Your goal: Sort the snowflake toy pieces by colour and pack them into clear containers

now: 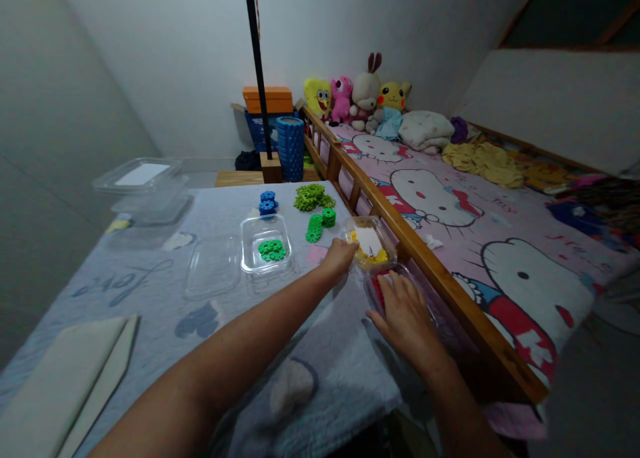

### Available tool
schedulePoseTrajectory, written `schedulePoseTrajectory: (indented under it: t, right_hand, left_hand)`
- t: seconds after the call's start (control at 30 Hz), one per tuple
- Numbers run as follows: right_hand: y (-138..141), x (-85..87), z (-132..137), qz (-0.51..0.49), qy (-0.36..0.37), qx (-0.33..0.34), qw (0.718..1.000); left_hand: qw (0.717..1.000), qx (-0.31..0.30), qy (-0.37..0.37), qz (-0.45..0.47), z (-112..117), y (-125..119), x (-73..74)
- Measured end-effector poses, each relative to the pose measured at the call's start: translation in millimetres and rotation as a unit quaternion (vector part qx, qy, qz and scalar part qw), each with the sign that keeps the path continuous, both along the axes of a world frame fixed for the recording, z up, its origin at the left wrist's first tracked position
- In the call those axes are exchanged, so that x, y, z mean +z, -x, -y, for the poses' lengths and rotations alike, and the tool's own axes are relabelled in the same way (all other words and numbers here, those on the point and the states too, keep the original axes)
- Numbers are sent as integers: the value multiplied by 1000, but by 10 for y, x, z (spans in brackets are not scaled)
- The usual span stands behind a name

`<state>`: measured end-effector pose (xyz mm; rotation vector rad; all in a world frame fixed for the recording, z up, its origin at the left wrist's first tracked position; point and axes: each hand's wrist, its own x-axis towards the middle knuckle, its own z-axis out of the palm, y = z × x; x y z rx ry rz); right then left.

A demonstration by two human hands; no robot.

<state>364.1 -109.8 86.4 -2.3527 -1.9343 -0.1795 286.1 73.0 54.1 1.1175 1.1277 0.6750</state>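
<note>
My left hand (340, 259) has its fingers closed at the near-left edge of a clear plastic box (389, 241) of yellow pieces with a white label on top. My right hand (404, 308) lies with its fingers stretched over a second clear box (371, 286) with red contents, partly hidden under it. Green snowflake-shaped plastic discs (273, 250) lie in an open clear box (243, 245). Beside that box is a clear lid (213, 266). Stacked green discs (315, 228), a light green pile (311, 197) and blue discs (268, 205) stand further back on the cloth.
Clear boxes (145, 185) are stacked at the left. A folded cream cloth item (70, 378) lies front left. A wooden bed rail (400, 228) runs along the table's right side. Behind the table stand a black pole (257, 65) and a blue bin (290, 148).
</note>
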Motion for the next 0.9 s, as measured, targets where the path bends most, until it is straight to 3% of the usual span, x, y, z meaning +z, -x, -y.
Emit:
schedulePoseTrajectory:
  t: [0.17, 0.63, 0.9]
  right_hand:
    - [6, -138, 98, -4, 3, -4, 1000]
    - [32, -225, 75, -11, -10, -18, 1000]
    - [-11, -246, 18, -34, -31, -2, 999]
  left_hand:
    - [998, -17, 53, 19, 171, -37, 74]
    - [995, 35, 75, 47, 53, -241, 0]
    - [997, 21, 68, 39, 31, -237, -4]
